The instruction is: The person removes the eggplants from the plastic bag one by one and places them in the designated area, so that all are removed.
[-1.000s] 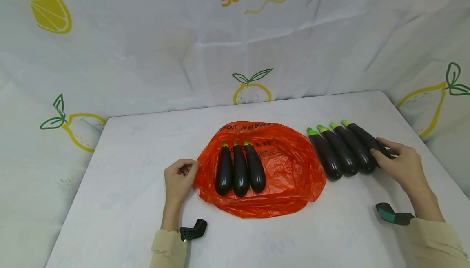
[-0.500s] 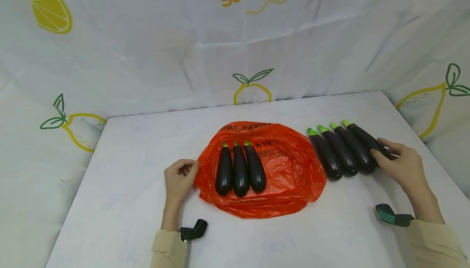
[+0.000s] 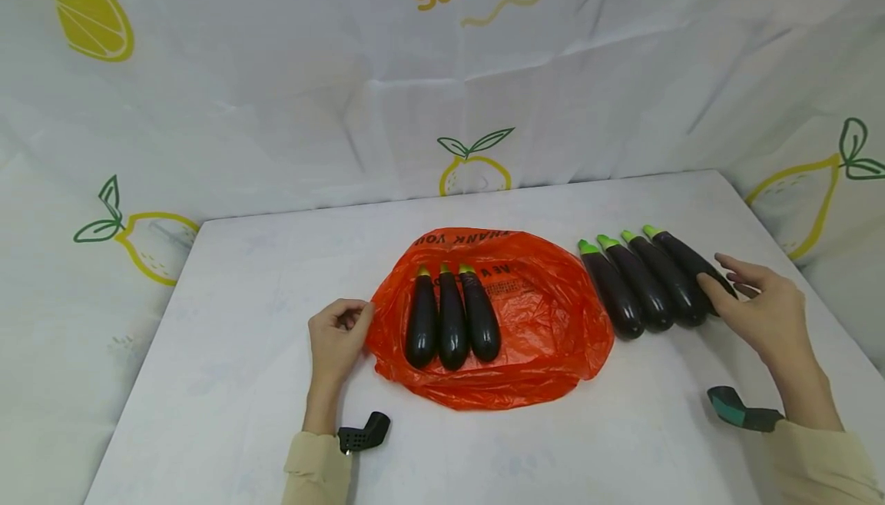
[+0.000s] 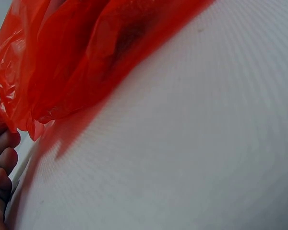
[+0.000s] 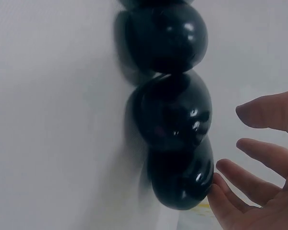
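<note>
A red plastic bag [image 3: 539,336] with dark lettering lies spread out mid-table, with three dark eggplants [image 3: 452,324] side by side on its left half. My left hand [image 3: 337,336] pinches the bag's left edge; in the left wrist view the red film [image 4: 67,72] bunches above the curled fingers [image 4: 7,160]. To the right of the bag, several more eggplants [image 3: 622,294] with bright green stems lie slanted in a row. My right hand [image 3: 767,309] is at the lower end of the outermost eggplant [image 3: 681,255]. Its fingers [image 5: 259,155] are spread beside the glossy ends [image 5: 182,177] in the right wrist view.
The white table [image 3: 228,351] ends at a white cloth backdrop [image 3: 276,105] printed with lemons. Each wrist carries a small dark camera mount, the left one [image 3: 365,433] and the right one [image 3: 743,409], low over the table.
My right hand has loosened at the end of the outermost eggplant, its fingers spreading and shifting slightly right. The left hand, the bag and the eggplants have stayed in place.
</note>
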`<action>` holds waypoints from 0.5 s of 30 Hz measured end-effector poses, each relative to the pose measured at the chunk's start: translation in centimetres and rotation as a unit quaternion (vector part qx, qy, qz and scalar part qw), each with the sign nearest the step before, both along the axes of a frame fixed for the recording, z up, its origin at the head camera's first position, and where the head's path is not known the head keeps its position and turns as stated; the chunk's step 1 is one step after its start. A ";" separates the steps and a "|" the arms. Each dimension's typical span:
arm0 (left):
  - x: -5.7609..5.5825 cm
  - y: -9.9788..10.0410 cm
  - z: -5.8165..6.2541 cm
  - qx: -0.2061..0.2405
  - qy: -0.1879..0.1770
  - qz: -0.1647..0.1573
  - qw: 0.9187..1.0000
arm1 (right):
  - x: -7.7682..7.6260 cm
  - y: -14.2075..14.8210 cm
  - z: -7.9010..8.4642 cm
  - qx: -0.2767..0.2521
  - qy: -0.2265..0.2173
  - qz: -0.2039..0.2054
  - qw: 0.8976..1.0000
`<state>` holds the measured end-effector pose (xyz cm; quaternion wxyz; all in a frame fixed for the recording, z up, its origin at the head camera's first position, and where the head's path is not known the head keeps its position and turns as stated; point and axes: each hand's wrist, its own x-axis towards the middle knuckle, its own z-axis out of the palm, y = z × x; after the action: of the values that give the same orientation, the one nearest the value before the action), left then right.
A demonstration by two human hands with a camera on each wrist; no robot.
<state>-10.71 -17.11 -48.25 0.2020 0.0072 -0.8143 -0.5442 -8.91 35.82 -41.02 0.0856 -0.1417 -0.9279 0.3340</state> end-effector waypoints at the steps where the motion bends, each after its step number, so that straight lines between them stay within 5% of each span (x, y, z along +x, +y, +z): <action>1: 0.0 0.0 0.0 0.000 -0.001 0.000 1.000 | 0.1 -0.2 0.1 -0.001 0.007 0.000 1.000; 15: -0.1 0.3 0.0 0.001 -0.010 0.010 1.000 | 0.3 -3.0 0.6 -0.026 0.106 0.021 0.994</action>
<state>-10.85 -16.81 -48.29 0.1993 0.0204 -0.8157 -0.5427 -8.64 32.85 -40.37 0.1731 -0.0878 -0.9074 0.3727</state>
